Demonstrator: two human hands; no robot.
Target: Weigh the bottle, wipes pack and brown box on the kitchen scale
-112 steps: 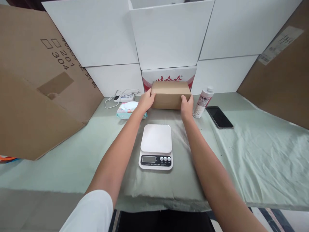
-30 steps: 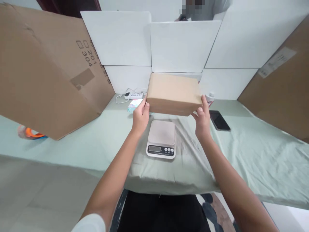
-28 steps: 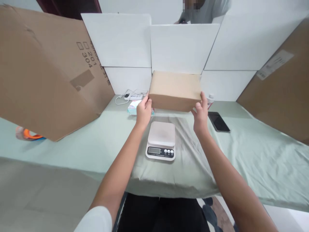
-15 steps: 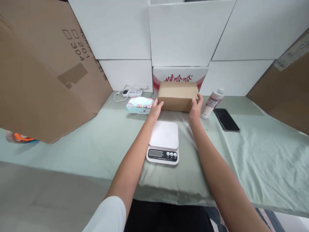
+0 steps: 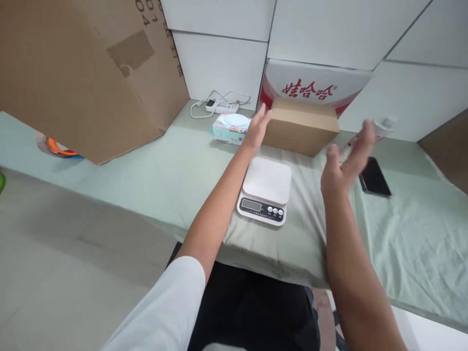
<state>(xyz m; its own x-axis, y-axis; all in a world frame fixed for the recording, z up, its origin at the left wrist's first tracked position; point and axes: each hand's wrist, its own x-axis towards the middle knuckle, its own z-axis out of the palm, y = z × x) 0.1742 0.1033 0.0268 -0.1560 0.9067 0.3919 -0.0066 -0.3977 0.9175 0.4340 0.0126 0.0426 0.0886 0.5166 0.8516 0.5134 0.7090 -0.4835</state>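
Observation:
A closed brown cardboard box (image 5: 298, 127) rests on the cloth-covered table against the white and red carton. My left hand (image 5: 258, 127) lies along the box's left end with its fingers stretched out; whether it touches the box I cannot tell. Off the box's right end, my right hand (image 5: 345, 161) is raised and blurred, thumb and fingers apart, holding nothing. Behind those fingers a white bottle (image 5: 385, 126) is partly hidden. Nearer to me, between my forearms, lies a white kitchen scale (image 5: 267, 183) with nothing on its plate.
A pack of wet wipes (image 5: 230, 129) sits left of my left hand, with a white power strip (image 5: 223, 106) and cable behind. On the right lies a black phone (image 5: 375, 178). Large cardboard (image 5: 98, 73) leans in from the left. A white and red carton (image 5: 314, 80) stands at the back.
My right hand has let go of the box and moved right and toward me. My left hand's fingers have straightened beside the box. The whole view has tilted and shifted.

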